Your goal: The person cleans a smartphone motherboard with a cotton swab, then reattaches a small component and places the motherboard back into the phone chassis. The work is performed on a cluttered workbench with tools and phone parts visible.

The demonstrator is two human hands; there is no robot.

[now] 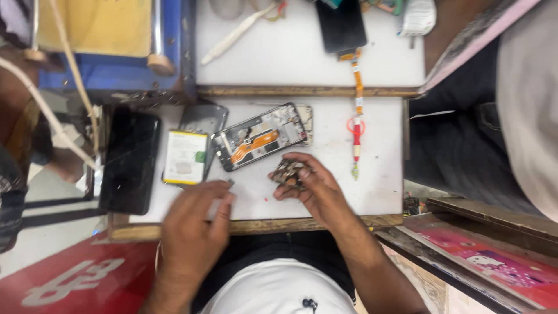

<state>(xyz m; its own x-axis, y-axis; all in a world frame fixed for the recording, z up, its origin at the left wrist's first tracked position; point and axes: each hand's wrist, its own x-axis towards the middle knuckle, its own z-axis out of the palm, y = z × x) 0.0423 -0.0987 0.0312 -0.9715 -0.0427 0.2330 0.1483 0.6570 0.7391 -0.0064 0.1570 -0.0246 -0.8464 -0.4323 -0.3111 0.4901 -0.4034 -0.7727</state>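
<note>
Holding a small circuit board [289, 172] over the white counter [378, 174], just below centre frame.

Right hand [311, 186] has its grip closed around the board; left hand [195, 224], lower left of centre, pinches a tiny part [230, 182] at its fingertips. An opened phone [260, 136] lies just above, a yellow-edged battery [185, 157] to its left.

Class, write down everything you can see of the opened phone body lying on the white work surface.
The opened rectangular phone body lies flat and slightly tilted on the white work surface, back cover off. Inside its dark frame show grey metal shields, small boards and an orange flex ribbon running diagonally. Its left end sits close by a yellow-edged white battery. Neither hand touches it; the right hand holds a small brownish part just below it.
</note>
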